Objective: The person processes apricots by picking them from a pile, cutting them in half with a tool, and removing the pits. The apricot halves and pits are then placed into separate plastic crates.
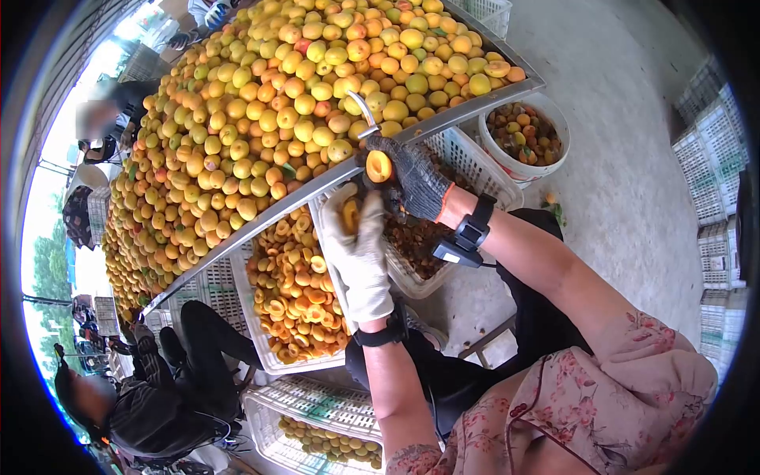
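Note:
My left hand (356, 253), in a white glove, is closed around an apricot half (350, 215); its fingers are slightly blurred. My right hand (416, 180), in a dark grey glove with an orange cuff, grips a curved knife (363, 109) whose metal blade points up and away. Another apricot half (378, 166) is at this hand's fingers, cut face toward me. Both hands are close together at the edge of a metal-rimmed table (317, 188) heaped with whole apricots (261, 119). Below them stands a crate of brown pits (416, 241), partly covered by my hands.
A white crate (247, 317) of apricot halves stands left of my left hand. A white bucket (522, 168) with darker fruit is at the right. Another crate (317, 400) is below. A person in dark clothes (158, 408) sits at the left; stacked crates (708, 170) line the right.

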Demonstrator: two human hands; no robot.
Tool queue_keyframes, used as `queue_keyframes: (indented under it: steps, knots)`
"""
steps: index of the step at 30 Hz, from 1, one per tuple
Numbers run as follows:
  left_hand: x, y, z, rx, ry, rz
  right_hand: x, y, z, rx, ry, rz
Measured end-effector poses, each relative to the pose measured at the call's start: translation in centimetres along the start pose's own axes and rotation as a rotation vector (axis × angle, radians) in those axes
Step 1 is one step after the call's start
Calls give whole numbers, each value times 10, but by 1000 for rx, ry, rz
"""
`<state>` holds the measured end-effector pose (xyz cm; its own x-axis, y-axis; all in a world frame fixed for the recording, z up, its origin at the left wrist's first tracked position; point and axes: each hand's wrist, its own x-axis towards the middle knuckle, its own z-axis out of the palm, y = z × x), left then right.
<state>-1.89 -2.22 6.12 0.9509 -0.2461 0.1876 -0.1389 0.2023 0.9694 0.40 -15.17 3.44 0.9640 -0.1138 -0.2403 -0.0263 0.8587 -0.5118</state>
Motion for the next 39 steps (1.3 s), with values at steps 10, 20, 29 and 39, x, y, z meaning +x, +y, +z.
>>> queue_keyframes:
  steps: [10, 20, 29, 39]
  knots:
    - [4, -11, -22, 183, 21, -158, -12, 16, 4, -379, -52, -186]
    - [-13, -13, -53, -52, -142, -385, -9, 36, 9, -928, -176, -262]
    - [10, -3, -119, 293, 265, -189, 12, 48, 30, -1137, -64, -477]
    - [21, 14, -130, 471, 515, -85, 133, 92, 109, -1927, 77, -498]
